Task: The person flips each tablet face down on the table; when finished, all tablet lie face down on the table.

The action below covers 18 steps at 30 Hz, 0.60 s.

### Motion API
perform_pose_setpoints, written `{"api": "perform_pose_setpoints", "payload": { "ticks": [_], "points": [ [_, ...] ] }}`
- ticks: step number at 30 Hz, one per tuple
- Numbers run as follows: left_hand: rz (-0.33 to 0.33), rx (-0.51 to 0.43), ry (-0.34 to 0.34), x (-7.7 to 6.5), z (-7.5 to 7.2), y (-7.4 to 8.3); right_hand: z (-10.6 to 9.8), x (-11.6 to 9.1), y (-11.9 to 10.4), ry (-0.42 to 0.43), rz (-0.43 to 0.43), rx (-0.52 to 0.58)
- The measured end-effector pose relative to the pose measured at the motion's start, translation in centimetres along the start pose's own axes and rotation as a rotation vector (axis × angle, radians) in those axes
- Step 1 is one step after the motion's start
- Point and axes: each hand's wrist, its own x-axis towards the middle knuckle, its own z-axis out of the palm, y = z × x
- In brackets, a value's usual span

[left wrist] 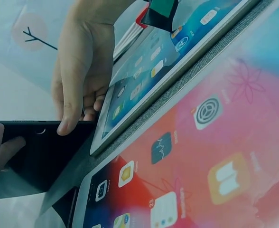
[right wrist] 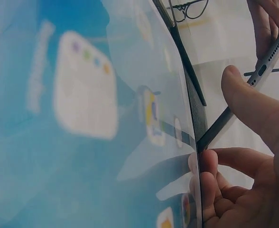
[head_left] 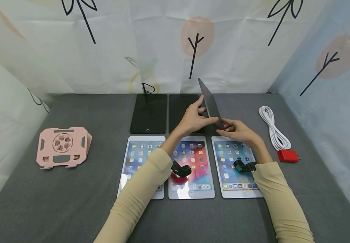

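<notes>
A dark tablet [head_left: 212, 106] is held tilted up on edge between both hands over the table. In the left wrist view, its black screen side [left wrist: 40, 142] shows a round home button. My left hand [head_left: 193, 118] grips it along the edge, with fingers on the screen side and the thumb across the edge. At the near lower corner, my right hand [head_left: 237, 130] pinches it between thumb and fingers. The right wrist view shows the tablet's narrow edge [right wrist: 262, 70], with a port and speaker holes. A black-screened tablet [head_left: 178, 113] lies behind my left hand, partly hidden.
Another black-screened tablet [head_left: 148, 114] lies at the back left. Three white tablets with lit screens form the front row: left [head_left: 138, 152], middle [head_left: 190, 168], right [head_left: 227, 162]. A pink stand [head_left: 62, 143] lies far left; a white cable [head_left: 273, 128] and red charger [head_left: 287, 156] lie right.
</notes>
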Motion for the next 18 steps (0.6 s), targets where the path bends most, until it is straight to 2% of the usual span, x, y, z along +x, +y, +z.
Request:
{"api": "perform_pose_setpoints", "payload": {
  "ticks": [3,8,9,13,18],
  "points": [
    [-0.022,-0.102,0.013,-0.1,0.0,-0.2,0.1,0.0,0.1,0.004,0.004,0.006],
    [-0.067,-0.362,0.070,-0.2,0.3,-0.1,-0.1,-0.3,0.2,0.029,-0.029,0.044],
    [-0.075,-0.390,0.083,-0.2,0.3,-0.1,-0.1,-0.3,0.3,0.036,-0.030,0.050],
    [-0.105,-0.457,0.110,-0.2,0.5,-0.2,-0.4,-0.7,0.3,0.067,0.020,0.141],
    [-0.123,-0.486,0.099,0.0,0.8,-0.9,-0.7,-1.0,0.2,0.120,0.074,0.241]
  ]
}}
